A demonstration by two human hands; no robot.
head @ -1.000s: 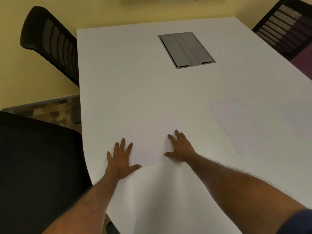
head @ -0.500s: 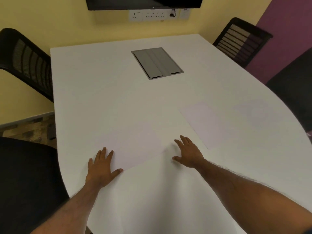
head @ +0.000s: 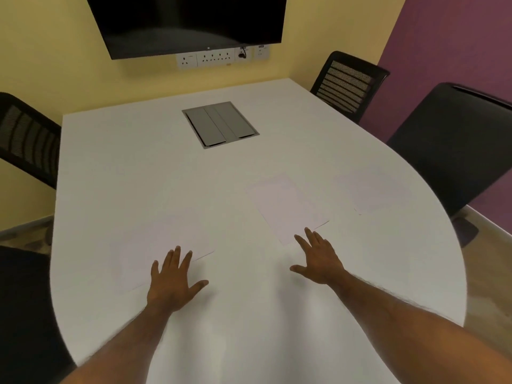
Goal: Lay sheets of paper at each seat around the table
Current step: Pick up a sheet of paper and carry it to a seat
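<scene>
Head view: a white, rounded-end bench [head: 138, 167] fills the frame, black mesh-backed chairs [head: 349, 84] drawn up along both sides, a dark wall screen [head: 191, 20] above the far end and a grey metal cable hatch [head: 220, 123] set into the top. Three thin white sheets of paper lie flat: the nearest sheet [head: 155, 245] at the left, a middle sheet [head: 285, 206] right of centre, and a faint third sheet [head: 368, 192] near the right edge, before the dark padded chair [head: 454, 139]. The left hand [head: 173, 281] lies spread, fingers splayed, fingertips on the near edge of the nearest sheet, gripping nothing. The right hand [head: 318, 259] is likewise splayed and empty, its fingertips at the near corner of the middle sheet; whether they touch it cannot be told. Risks, as judged: paper this light on a smooth top could skid or skew if a palm drags when lifted, and white on white makes misalignment easy to miss. The far seats look unserved. Against the frame a half second back: the right hand then sat short of the middle sheet, beside the nearest one; it now reaches the middle sheet's corner. The left hand keeps its place.
</scene>
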